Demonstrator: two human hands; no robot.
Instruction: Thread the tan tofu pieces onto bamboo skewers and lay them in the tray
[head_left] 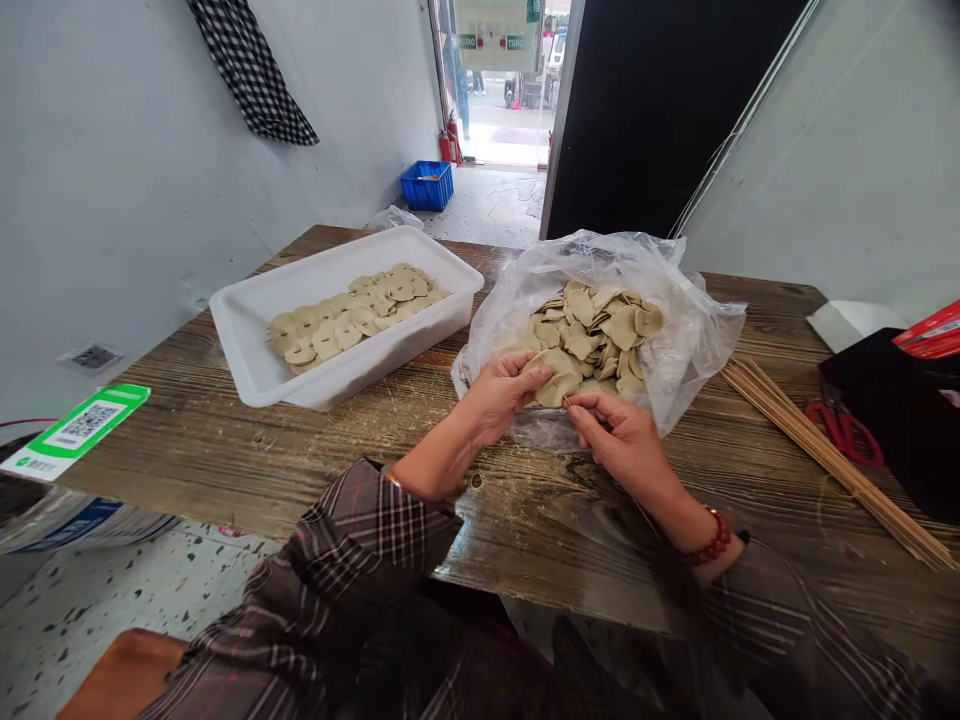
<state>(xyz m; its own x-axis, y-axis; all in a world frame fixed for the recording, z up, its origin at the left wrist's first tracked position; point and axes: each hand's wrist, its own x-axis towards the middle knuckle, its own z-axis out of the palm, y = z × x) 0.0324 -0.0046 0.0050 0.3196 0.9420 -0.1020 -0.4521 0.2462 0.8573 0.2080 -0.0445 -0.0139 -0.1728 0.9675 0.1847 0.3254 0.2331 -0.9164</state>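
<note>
My left hand [497, 398] pinches a flat, pale beige, roundish slice [555, 375] between thumb and fingers, at the near edge of an open clear plastic bag [705, 335]. My right hand [619, 440] is closed on a thin wooden skewer [567, 401], its tip against the lower edge of that slice. Whether the tip has gone through is too small to tell. A heap of loose slices [592, 315] fills the bag behind both hands. To the left, a white plastic tray [251, 385] holds overlapping rows of skewered slices [337, 325].
A bundle of bare wooden skewers [832, 460] lies on the wooden table [337, 450] at right, beside red-handled scissors [847, 435] and a black bag [900, 400]. A green-and-white QR card [79, 430] is at the left edge. A blue crate [427, 187] stands near the doorway.
</note>
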